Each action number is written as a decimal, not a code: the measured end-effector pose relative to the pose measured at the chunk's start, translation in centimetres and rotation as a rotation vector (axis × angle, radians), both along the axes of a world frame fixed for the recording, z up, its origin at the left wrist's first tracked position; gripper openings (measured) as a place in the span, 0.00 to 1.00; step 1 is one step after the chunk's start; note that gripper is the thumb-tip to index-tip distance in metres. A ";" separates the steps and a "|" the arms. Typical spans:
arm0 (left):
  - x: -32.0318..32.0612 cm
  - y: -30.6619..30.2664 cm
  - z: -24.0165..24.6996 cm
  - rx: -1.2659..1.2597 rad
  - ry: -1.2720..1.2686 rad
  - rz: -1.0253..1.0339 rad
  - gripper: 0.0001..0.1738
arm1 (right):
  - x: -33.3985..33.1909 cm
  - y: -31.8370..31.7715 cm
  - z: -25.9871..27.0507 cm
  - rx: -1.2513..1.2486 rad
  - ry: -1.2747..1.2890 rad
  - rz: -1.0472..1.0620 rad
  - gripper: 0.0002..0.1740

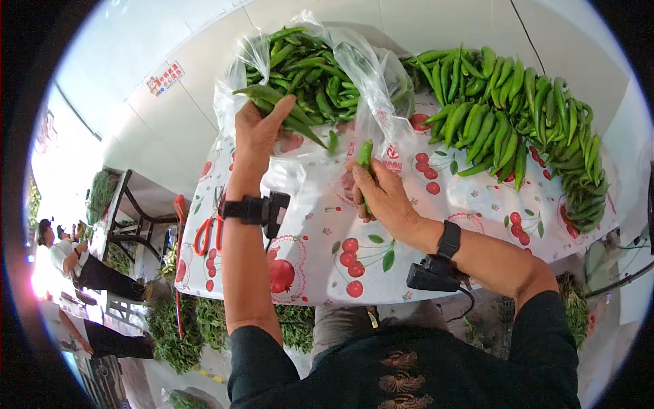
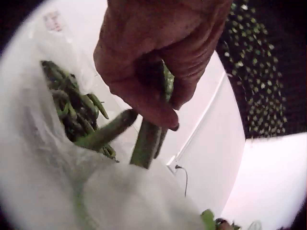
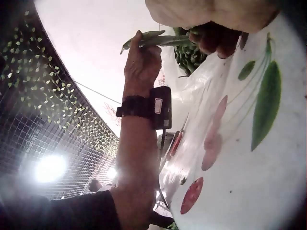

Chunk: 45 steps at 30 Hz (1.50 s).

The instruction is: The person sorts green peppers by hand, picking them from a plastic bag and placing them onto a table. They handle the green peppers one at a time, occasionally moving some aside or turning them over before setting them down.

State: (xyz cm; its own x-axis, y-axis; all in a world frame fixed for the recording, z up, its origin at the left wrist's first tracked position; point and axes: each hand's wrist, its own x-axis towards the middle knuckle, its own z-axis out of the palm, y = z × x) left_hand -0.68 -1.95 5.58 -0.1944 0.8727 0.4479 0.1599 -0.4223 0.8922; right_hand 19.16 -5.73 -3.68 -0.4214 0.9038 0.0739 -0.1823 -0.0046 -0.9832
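Note:
My left hand [image 1: 255, 133] grips a few long green chili peppers [image 1: 266, 94] between thumb and fingers, over the near left side of an open clear plastic bag [image 1: 354, 51]. Loose green peppers fill the bag. In the left wrist view, pepper ends [image 2: 145, 146] stick out below the curled fingers. One green pepper [image 1: 366, 153] stands upright in my right hand [image 1: 390, 198], pinched by the thumb and fingers just in front of the bag. The right wrist view shows the right hand [image 3: 216, 14] at the top, with its fingertips in shadow.
Many green peppers [image 1: 501, 136] lie in neat overlapping rows along the table's right side. Red-handled scissors [image 1: 208, 235] rest at the left on the fruit-print tablecloth [image 1: 310, 266]. A tiled wall [image 1: 449, 27] stands behind. Bundled greens [image 1: 174, 327] and people [image 1: 75, 259] are at the left.

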 end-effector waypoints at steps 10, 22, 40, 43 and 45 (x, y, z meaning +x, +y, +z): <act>0.6 0.0 -5.9 -0.329 -0.257 -0.336 0.14 | -0.3 0.6 -0.5 0.077 0.058 -0.089 0.16; 2.5 -1.7 -6.3 -0.403 -0.093 -0.601 0.17 | 0.7 1.7 -1.4 0.229 0.003 -0.293 0.18; 3.0 -1.2 -7.9 -0.544 -0.206 -0.645 0.18 | 1.3 3.3 -1.0 0.447 -0.060 -0.297 0.15; 3.1 -1.1 -8.3 -0.502 -0.243 -0.627 0.18 | 1.8 2.7 -0.2 0.491 -0.027 -0.270 0.17; 3.2 -0.8 -8.7 -0.481 -0.233 -0.579 0.19 | 1.8 2.6 -0.1 0.535 -0.109 -0.249 0.18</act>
